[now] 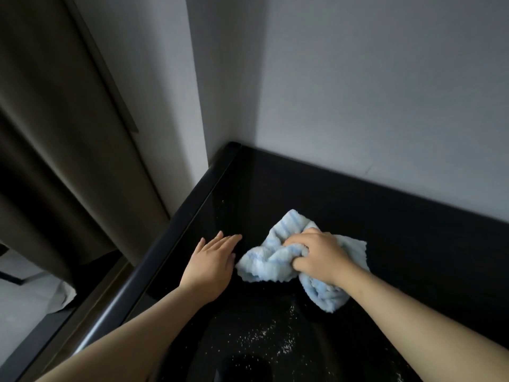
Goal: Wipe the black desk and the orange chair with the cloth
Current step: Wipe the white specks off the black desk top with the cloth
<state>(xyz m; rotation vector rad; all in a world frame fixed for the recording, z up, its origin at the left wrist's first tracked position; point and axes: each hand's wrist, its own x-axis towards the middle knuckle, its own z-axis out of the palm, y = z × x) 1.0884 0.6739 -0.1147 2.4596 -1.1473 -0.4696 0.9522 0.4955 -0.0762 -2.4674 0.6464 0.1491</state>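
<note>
Right hand [316, 257] clenched on blue cloth [264, 264] atop black desk [385, 216], left hand [210, 264] flat, fingers released, white specks [264, 333] nearby

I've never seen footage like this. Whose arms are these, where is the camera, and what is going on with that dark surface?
There is no machine here: these are a person's two bare arms, filmed by one wide-angle camera worn on the head, looking forward and down. The dark surface is a glossy black desk pushed into a corner of grey-white wall. The right hand has its fingers closed on a crumpled, fluffy light-blue and white cloth, pressing it onto the desk. The left hand lies flat and open on the desk beside the cloth, holding nothing. White specks are scattered on the desk nearer the person, apparently not yet wiped. A brown curtain hangs at the left. No orange chair is visible.
</note>
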